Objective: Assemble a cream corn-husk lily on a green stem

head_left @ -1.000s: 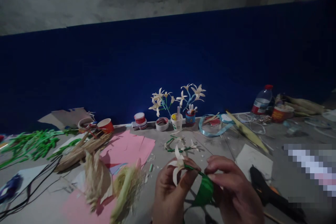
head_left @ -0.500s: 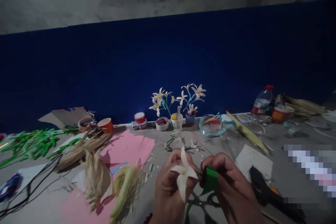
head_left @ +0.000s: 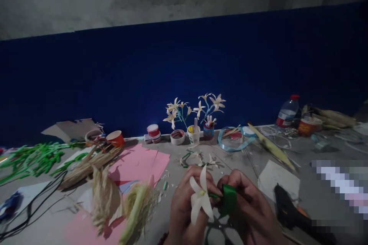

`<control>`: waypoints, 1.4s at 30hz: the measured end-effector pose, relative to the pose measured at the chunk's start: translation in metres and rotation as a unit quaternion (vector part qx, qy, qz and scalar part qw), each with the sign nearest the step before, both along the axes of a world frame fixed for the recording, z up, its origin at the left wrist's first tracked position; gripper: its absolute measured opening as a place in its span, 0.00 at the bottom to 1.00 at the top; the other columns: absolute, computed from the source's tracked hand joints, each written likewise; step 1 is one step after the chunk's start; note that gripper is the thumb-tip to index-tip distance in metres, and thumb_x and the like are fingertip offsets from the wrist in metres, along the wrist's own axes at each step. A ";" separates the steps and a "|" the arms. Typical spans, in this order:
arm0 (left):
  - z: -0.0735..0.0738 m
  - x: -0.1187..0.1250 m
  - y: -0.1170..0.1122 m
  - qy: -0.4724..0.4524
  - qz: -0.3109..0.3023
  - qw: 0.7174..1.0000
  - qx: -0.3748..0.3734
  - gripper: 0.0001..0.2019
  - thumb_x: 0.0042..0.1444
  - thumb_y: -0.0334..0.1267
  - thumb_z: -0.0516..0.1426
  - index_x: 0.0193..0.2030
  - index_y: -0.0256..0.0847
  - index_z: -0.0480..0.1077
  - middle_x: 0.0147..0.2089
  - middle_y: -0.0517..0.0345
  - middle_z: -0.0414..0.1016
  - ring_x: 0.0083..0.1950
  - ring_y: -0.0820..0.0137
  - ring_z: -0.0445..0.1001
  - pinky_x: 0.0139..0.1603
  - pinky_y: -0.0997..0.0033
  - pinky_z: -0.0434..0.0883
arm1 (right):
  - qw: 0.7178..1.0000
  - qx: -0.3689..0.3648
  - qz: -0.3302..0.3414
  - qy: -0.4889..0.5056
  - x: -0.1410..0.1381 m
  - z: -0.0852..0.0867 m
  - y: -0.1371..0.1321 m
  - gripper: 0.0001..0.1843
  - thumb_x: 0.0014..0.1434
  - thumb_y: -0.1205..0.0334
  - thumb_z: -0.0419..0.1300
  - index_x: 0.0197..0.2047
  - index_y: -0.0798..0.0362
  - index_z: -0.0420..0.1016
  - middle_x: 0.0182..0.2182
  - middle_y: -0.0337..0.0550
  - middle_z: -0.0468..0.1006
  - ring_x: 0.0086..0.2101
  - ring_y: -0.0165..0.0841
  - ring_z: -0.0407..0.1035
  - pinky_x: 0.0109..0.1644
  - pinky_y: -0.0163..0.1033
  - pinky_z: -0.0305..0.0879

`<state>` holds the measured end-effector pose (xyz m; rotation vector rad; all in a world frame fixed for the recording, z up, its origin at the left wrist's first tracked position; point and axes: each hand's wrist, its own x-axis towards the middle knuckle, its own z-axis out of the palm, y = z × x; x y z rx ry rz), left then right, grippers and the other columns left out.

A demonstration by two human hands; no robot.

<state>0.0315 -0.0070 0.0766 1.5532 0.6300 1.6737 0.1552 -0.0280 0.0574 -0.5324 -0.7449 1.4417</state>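
Note:
My left hand [head_left: 182, 208] is closed around a white artificial flower [head_left: 201, 201], whose pale petals face me and whose short green stem points right. Close beside it, my right hand [head_left: 253, 206] pinches a strip of green ribbon [head_left: 229, 200] against the stem's end. The ribbon's loop stands up between the two hands. Under them lie dark looped handles that look like scissors, partly hidden. Just beyond my fingers, small white flowers on green stems [head_left: 198, 157] lie on the grey table [head_left: 241, 164].
Finished white flowers [head_left: 174, 109] stand in a cup [head_left: 193, 134] at the back. On the right are a black glue gun [head_left: 290, 206], a corn husk [head_left: 270, 145] and a bottle [head_left: 288, 111]. Leftward lie pink paper [head_left: 140, 162], dried husks [head_left: 105, 197] and green pipe cleaners [head_left: 43, 159].
The flower has turned in my left hand, its petals swinging round and more green stem showing. The green ribbon loop has shifted slightly beside it.

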 end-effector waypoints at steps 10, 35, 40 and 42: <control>-0.005 0.002 -0.002 -0.033 -0.036 0.998 -0.044 0.04 0.53 0.41 0.64 0.31 0.46 0.79 0.32 0.56 0.70 0.34 0.63 0.69 0.35 0.67 0.64 | 0.993 0.058 -0.094 -0.042 -0.003 -0.005 -0.002 0.07 0.55 0.60 0.69 0.30 0.48 0.74 0.30 0.37 0.74 0.28 0.29 0.68 0.30 0.32 0.67; -0.010 -0.017 0.007 0.158 -0.009 0.987 -0.007 0.04 0.61 0.33 0.57 0.40 0.44 0.73 0.41 0.54 0.77 0.47 0.62 0.73 0.52 0.65 0.67 | 0.988 0.074 -0.075 -0.114 0.013 -0.010 0.008 0.07 0.60 0.54 0.64 0.35 0.48 0.77 0.33 0.38 0.73 0.35 0.32 0.68 0.39 0.31 0.65; 0.005 -0.033 0.017 0.263 -0.025 0.964 0.016 0.03 0.60 0.33 0.57 0.39 0.42 0.72 0.39 0.53 0.76 0.44 0.62 0.74 0.49 0.65 0.68 | 0.998 0.026 0.006 -0.060 0.017 -0.005 0.009 0.09 0.60 0.56 0.62 0.31 0.50 0.75 0.31 0.40 0.72 0.35 0.35 0.68 0.43 0.37 0.66; 0.007 -0.036 0.020 0.263 -0.012 0.964 0.019 0.02 0.60 0.32 0.58 0.39 0.43 0.71 0.40 0.55 0.76 0.44 0.64 0.74 0.48 0.67 0.68 | 0.998 0.026 0.009 -0.051 0.018 -0.005 0.008 0.09 0.59 0.54 0.63 0.31 0.50 0.76 0.33 0.41 0.73 0.38 0.36 0.68 0.45 0.37 0.66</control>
